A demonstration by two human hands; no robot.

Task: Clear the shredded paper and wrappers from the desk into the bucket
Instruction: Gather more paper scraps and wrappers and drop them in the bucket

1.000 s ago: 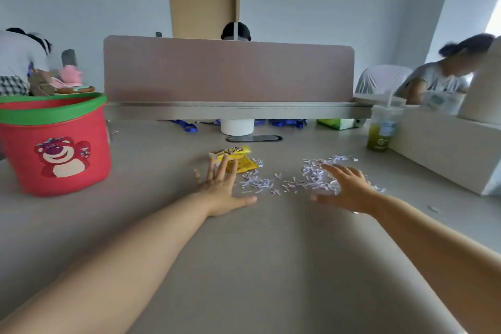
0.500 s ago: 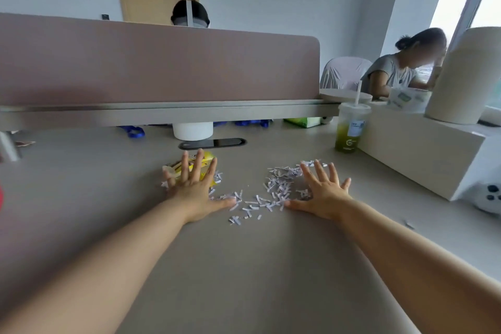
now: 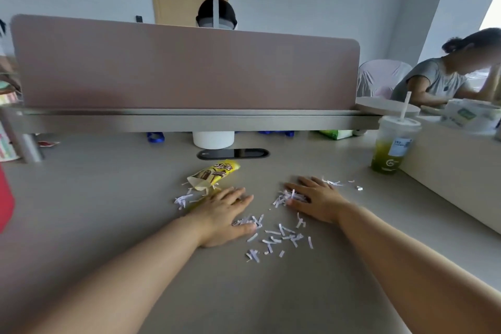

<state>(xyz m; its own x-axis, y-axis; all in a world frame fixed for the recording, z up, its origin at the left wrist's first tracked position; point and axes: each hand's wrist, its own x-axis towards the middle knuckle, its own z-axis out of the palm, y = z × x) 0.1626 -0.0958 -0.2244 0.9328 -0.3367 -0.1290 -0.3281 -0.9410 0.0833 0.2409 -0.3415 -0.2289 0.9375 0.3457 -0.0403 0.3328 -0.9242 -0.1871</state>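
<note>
Both grips lie palm down on the grey table [image 3: 108, 211], fingers straight and spread apart, clamped on nothing. The left grip [image 3: 225, 214] points toward the right one, its thumb side resting on a few strips of shredded paper [image 3: 282, 236]. The right grip [image 3: 317, 200] points left, its fingertips pressing on a denser clump of the same strips. Most of the paper lies loose between and just in front of the two grips; smaller tufts lie left of the left grip and beyond the right one. A yellow wrapper [image 3: 214, 173] lies just beyond the left grip, apart from it. The red bucket [image 3: 5, 198] shows only as a sliver at the left edge, well apart from the paper. A cup of green drink [image 3: 393, 149] with a straw stands at the far right, and a pink divider panel [image 3: 189, 70] runs across the back.
</note>
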